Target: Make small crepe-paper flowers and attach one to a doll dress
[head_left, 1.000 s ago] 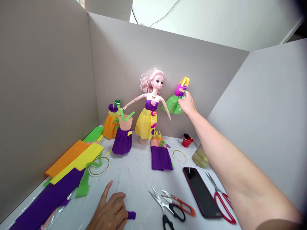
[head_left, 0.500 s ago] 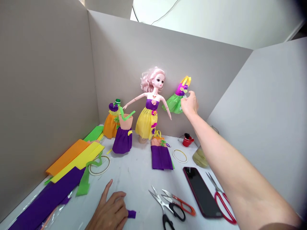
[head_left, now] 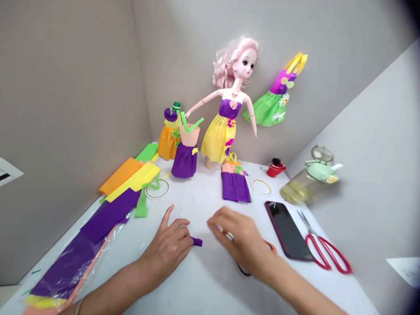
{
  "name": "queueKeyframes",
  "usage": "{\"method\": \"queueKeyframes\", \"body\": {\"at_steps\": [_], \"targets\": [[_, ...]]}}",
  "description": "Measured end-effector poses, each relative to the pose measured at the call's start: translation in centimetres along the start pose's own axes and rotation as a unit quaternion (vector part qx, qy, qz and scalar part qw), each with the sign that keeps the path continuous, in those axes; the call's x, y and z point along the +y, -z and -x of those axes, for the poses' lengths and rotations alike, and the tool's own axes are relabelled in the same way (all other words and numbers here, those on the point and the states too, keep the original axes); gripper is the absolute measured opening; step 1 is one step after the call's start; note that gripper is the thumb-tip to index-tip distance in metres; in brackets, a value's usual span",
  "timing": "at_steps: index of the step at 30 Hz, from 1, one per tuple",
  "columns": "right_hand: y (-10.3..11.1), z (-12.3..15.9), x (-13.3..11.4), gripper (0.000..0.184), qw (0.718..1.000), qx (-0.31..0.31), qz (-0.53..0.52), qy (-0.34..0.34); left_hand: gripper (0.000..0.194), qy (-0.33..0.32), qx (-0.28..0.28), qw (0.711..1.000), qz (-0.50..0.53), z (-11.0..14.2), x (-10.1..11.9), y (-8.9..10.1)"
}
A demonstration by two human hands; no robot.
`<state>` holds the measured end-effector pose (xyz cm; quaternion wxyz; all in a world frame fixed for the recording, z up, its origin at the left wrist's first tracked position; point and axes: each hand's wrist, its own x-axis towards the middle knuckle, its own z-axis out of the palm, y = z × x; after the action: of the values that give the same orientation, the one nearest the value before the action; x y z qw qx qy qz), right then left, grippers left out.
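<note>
My left hand (head_left: 169,238) rests on the white table, its little finger stretched out and the others bent. Its thumb side pinches a short purple strip (head_left: 197,242), whose free end sticks out to the right. My right hand (head_left: 234,234) is over the table to the right of it, fingers curved and somewhat blurred. Beneath it lie black-handled scissors (head_left: 243,271), mostly covered, and an orange-handled pair (head_left: 271,246), also mostly hidden. I cannot tell whether my right fingers touch either pair. A green and purple doll dress (head_left: 268,105) hangs on the back wall.
A pink-haired doll (head_left: 226,113) stands at the back beside small paper dresses (head_left: 184,162). Coloured paper sheets (head_left: 110,214) lie left. Tape rings (head_left: 261,188), a phone (head_left: 288,232), red-handled scissors (head_left: 328,253), a red bucket (head_left: 275,169) and a bottle (head_left: 305,183) are right.
My right hand has come away from the dress on the wall, down to the scissors. The dress stays hanging. My left hand still pinches the strip. The view has tilted downward.
</note>
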<state>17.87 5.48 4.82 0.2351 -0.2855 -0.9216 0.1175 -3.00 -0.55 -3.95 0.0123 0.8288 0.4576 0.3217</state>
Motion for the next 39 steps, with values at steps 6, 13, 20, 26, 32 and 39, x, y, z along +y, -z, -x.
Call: {"method": "queueKeyframes", "body": {"at_steps": [6,13,20,26,32,39], "targets": [[-6.9,4.4,-0.6,0.014,0.99,-0.068,0.119,0.014,0.02,-0.004,0.007,1.0,-0.008,0.0,0.1,0.2],[-6.7,3.7,-0.9,0.017,0.972,-0.08,0.209,0.072,0.015,0.002,-0.006,1.0,-0.008,0.0,0.1,0.5],[-7.1,3.5,-1.3,0.015,0.959,-0.074,0.253,0.108,0.017,-0.002,-0.019,1.0,-0.001,0.1,0.1,0.6],[-7.2,3.3,-1.3,0.015,0.958,-0.081,0.253,0.103,0.017,-0.01,0.003,1.0,0.009,0.1,0.0,0.2],[-8.8,3.7,-0.4,0.019,0.972,-0.038,0.225,0.051,0.014,0.012,-0.007,1.0,0.011,0.2,0.1,0.1],[-8.9,3.5,-0.2,0.017,0.98,-0.038,0.193,0.01,0.012,0.014,-0.014,1.0,0.009,0.1,0.0,0.1]]}}
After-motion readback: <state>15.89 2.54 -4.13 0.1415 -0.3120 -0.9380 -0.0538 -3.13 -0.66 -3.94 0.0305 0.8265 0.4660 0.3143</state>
